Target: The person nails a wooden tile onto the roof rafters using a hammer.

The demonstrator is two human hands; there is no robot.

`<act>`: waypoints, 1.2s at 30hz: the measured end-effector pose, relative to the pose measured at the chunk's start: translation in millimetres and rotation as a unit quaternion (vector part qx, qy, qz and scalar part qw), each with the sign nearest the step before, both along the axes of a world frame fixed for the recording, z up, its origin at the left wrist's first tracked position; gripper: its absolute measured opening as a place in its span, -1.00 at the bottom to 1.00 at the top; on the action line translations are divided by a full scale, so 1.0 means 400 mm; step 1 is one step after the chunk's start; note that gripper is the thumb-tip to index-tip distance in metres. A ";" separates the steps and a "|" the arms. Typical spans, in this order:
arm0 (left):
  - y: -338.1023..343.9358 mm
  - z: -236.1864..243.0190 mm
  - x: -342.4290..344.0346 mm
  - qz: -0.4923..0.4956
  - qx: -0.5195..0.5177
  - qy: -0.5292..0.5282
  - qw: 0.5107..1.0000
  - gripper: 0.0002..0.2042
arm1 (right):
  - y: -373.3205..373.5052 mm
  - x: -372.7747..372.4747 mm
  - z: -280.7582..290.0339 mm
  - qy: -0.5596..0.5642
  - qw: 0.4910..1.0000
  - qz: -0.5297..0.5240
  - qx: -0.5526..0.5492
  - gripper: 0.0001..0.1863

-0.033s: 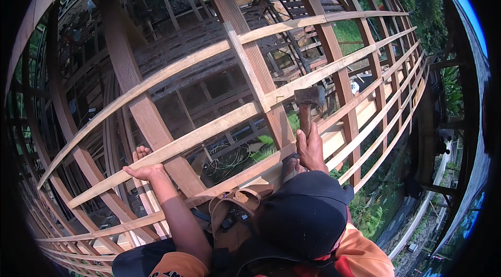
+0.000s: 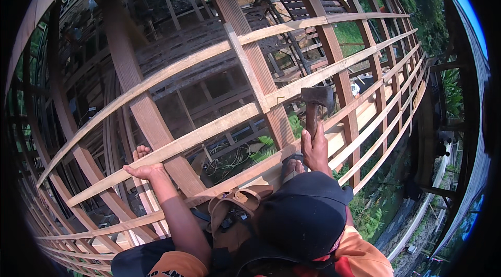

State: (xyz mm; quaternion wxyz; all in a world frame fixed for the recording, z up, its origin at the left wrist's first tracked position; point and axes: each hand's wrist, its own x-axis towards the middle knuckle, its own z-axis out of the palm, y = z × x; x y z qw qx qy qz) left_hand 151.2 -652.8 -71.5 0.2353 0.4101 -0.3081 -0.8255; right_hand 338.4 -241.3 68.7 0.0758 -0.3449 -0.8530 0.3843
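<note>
My left hand [image 2: 144, 168] grips a long pale wooden batten [image 2: 203, 129], its fingertips showing beyond the upper edge and the rest of the hand on the near side. This batten lies across several brown rafters [image 2: 151, 120]. In my right hand [image 2: 315, 149] is a hatchet [image 2: 317, 97] with a dark metal head and a short wooden handle. The fingers wrap the handle, and the head is raised above it, to the right of a rafter [image 2: 261, 68]. A short pale wood strip [image 2: 245, 65] lies along that rafter, between two battens.
Another batten [image 2: 177, 65] runs farther up, and a nearer one [image 2: 245, 175] passes by my foot [image 2: 293, 167]. A brown tool pouch [image 2: 242, 197] is at my waist. A dark cap [image 2: 308, 214] covers the lower middle. Between the rafters are open gaps with ferns [image 2: 265, 146] below.
My right hand has moved slightly to the right with the hatchet, whose head has turned a little. My left hand stays in place on the batten.
</note>
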 end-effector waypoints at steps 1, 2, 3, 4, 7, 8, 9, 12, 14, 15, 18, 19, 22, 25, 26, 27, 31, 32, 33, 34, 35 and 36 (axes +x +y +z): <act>-0.019 0.010 0.007 0.006 -0.006 0.001 1.000 -0.13 | 0.022 -0.004 0.003 0.049 0.999 -0.001 0.013 -0.75; -0.039 0.010 0.011 0.004 -0.020 0.002 1.000 -0.13 | 0.000 -0.044 0.098 0.095 0.995 -0.013 0.007 -0.77; -0.046 0.001 0.011 -0.002 -0.019 0.000 1.000 -0.13 | 0.013 -0.062 0.147 0.221 0.975 -0.009 0.004 -0.78; -0.058 -0.011 0.015 -0.007 -0.021 0.006 1.000 -0.13 | 0.017 -0.082 0.187 0.328 0.945 -0.013 -0.005 -0.68; -0.064 -0.016 0.018 -0.001 -0.027 0.009 1.000 -0.12 | 0.020 -0.138 0.264 0.572 0.817 0.068 -0.013 -0.38; -0.059 -0.012 0.016 0.005 -0.029 0.006 1.000 -0.12 | 0.007 -0.133 0.232 0.582 0.810 0.064 -0.037 -0.41; -0.055 -0.008 0.014 0.004 -0.029 0.005 1.000 -0.12 | -0.014 -0.121 0.168 0.591 0.802 0.060 -0.062 -0.44; 0.003 -0.018 0.015 -0.005 -0.010 -0.012 1.000 -0.12 | -0.008 0.010 -0.108 0.145 0.987 0.024 -0.057 -0.51; -0.042 -0.026 0.021 -0.018 0.004 0.037 0.999 -0.12 | -0.023 -0.018 -0.112 0.053 0.996 0.070 0.027 -0.60; -0.053 -0.026 0.009 -0.010 0.001 0.043 0.999 -0.12 | -0.036 -0.033 -0.062 0.064 0.996 0.058 -0.007 -0.63; -0.025 -0.012 0.010 0.004 -0.024 -0.004 1.000 -0.09 | -0.002 -0.052 0.109 0.167 0.984 -0.009 -0.056 -0.65; -0.039 -0.007 0.006 0.004 -0.031 -0.001 1.000 -0.09 | -0.004 -0.077 0.154 0.322 0.939 -0.010 -0.116 -0.61; -0.046 -0.009 0.014 0.006 -0.017 0.014 1.000 -0.10 | 0.006 -0.131 0.289 0.575 0.816 0.059 -0.027 -0.44; -0.034 -0.004 0.013 0.004 -0.032 -0.001 0.999 -0.10 | -0.017 -0.102 0.135 0.583 0.811 0.037 -0.023 -0.43; 0.021 -0.016 0.013 -0.011 -0.009 -0.010 1.000 -0.10 | -0.005 -0.013 0.007 0.446 0.886 0.014 -0.127 -0.51; -0.009 -0.007 0.012 -0.004 -0.026 -0.005 1.000 -0.10 | -0.021 -0.013 -0.081 0.169 0.979 0.070 0.084 -0.59; -0.020 -0.006 0.009 0.003 -0.011 0.011 1.000 -0.09 | -0.064 -0.045 -0.066 0.025 0.993 0.117 0.000 -0.62; -0.029 -0.009 0.031 0.003 -0.019 0.003 1.000 -0.09 | -0.076 -0.042 -0.029 0.109 0.987 0.120 0.011 -0.62; -0.035 -0.003 0.030 0.008 -0.030 -0.011 0.999 -0.10 | -0.056 -0.062 0.025 0.119 0.988 0.095 0.011 -0.61; -0.027 0.002 0.009 0.013 -0.034 -0.015 0.999 -0.10 | -0.017 -0.065 0.048 0.147 0.985 0.069 -0.056 -0.67; -0.052 -0.003 0.013 0.003 -0.024 0.023 0.999 -0.12 | -0.017 -0.101 0.095 0.267 0.948 0.045 -0.165 -0.67; -0.041 -0.008 0.013 0.003 -0.016 0.013 1.000 -0.13 | -0.008 -0.125 0.168 0.347 0.923 0.048 -0.157 -0.61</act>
